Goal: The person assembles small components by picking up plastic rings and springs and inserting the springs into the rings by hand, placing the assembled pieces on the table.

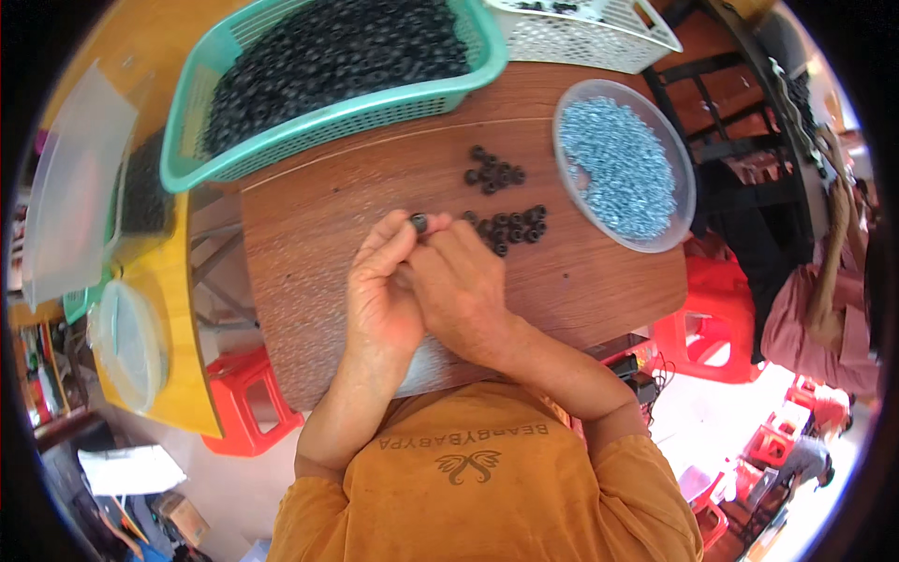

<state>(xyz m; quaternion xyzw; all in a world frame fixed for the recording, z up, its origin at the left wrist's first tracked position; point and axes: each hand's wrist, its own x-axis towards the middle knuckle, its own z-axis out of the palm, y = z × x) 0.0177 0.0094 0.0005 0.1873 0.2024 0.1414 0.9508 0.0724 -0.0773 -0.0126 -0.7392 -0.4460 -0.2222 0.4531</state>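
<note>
Over the brown wooden table my left hand (382, 281) pinches a small round black knob (419, 222) between its fingertips. My right hand (462, 292) is pressed up against the left, its fingers bent and closed near the knob. Whatever sits in the right fingertips is too small or hidden to make out. Just beyond and right of my hands lie two loose groups of the same black knobs (494, 172), the nearer one partly behind my right hand. To the right, a clear round bowl (686, 201) holds many small shiny bluish metal pieces (618, 169).
A green plastic basket (328, 127) heaped with black knobs stands at the table's far left. Behind the bowl is a white perforated basket (581, 42). Red stools (714, 323) flank the wooden table (309, 309). At left, a yellow table (169, 318) carries clear tubs.
</note>
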